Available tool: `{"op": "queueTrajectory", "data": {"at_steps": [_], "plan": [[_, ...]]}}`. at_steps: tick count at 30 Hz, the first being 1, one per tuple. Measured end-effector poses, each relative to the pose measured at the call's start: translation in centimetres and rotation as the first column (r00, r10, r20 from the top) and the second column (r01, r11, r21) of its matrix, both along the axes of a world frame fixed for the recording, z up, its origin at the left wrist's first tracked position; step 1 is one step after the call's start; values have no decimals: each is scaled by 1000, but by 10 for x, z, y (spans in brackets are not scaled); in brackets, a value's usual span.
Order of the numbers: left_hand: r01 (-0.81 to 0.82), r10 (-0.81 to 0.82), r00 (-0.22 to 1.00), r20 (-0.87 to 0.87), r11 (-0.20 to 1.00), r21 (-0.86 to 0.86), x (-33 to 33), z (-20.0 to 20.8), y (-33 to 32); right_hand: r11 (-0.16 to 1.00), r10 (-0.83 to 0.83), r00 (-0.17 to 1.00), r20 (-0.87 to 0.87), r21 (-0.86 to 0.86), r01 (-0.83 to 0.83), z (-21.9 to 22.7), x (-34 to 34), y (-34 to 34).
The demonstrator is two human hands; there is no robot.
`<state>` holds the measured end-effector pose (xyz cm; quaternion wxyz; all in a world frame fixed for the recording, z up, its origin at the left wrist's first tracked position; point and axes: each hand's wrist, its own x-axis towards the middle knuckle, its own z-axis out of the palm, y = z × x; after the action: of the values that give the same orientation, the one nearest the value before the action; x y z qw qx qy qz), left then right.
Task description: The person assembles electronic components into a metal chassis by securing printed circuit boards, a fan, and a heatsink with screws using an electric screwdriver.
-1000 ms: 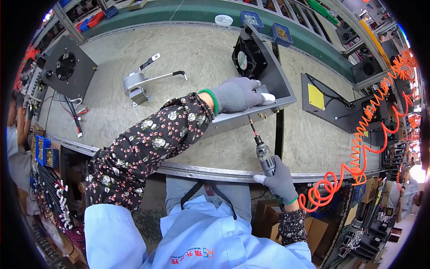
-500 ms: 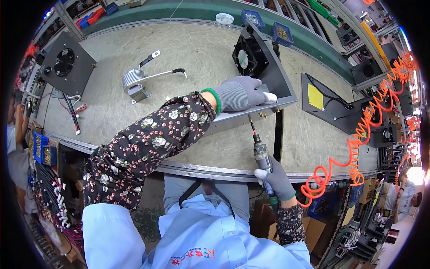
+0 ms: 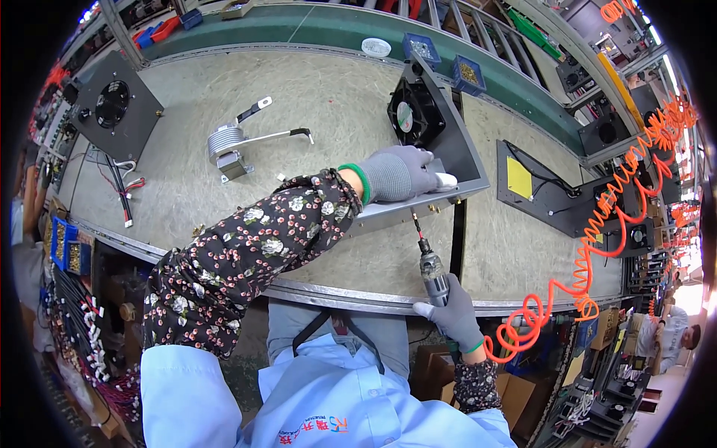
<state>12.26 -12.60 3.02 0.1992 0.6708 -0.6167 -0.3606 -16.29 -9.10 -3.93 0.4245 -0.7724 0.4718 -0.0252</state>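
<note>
My left hand point(image 3: 403, 175), in a grey glove, lies over the near wall of a dark grey metal case point(image 3: 469, 155). Its fingers curl inside, where a small grey part by the fingertips is half hidden. A black fan point(image 3: 415, 112) is fitted in the far end of the case. Brass-coloured fittings point(image 3: 437, 210) stick out of the near wall. My right hand point(image 3: 457, 317), also gloved, is wrapped round a power screwdriver point(image 3: 433, 275). Its bit point(image 3: 417, 222) points up at the near wall; whether the tip touches cannot be made out.
A coil-wound transformer point(image 3: 228, 145) stands left of the case. Fan panels lie at the far left point(image 3: 116, 108) and right point(image 3: 523, 179). Blue bins point(image 3: 469, 75) of small hardware and a white dish point(image 3: 376, 48) line the back. An orange coiled hose point(image 3: 538, 313) hangs at the right.
My right hand has drawn the screwdriver slightly back toward me, and its bit has come down from the case wall. The whole view has shifted a little. My left hand keeps its place on the case.
</note>
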Motion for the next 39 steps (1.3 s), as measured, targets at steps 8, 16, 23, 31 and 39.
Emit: {"op": "queueTrajectory", "data": {"at_steps": [8,16,23,31,39], "plan": [[9,-8,1000,-29,1000,22,3,1,-2,980,-7,994,105,198,-14,-2,-14,-1],[-1,1,1000,-4,999,-40,2,-7,-3,991,-132,989,62,42,130,-4,-18,-17],[-1,2,1000,7,1000,-30,2,-3,1,992,-120,990,80,42,117,-6,-16,-22],[1,-1,1000,-5,1000,0,0,-1,-2,863,-251,940,232,494,109,-5,-19,-36],[-2,2,1000,-10,999,-46,0,-9,-3,963,-80,994,-76,-263,58,-7,-8,-19]]}}
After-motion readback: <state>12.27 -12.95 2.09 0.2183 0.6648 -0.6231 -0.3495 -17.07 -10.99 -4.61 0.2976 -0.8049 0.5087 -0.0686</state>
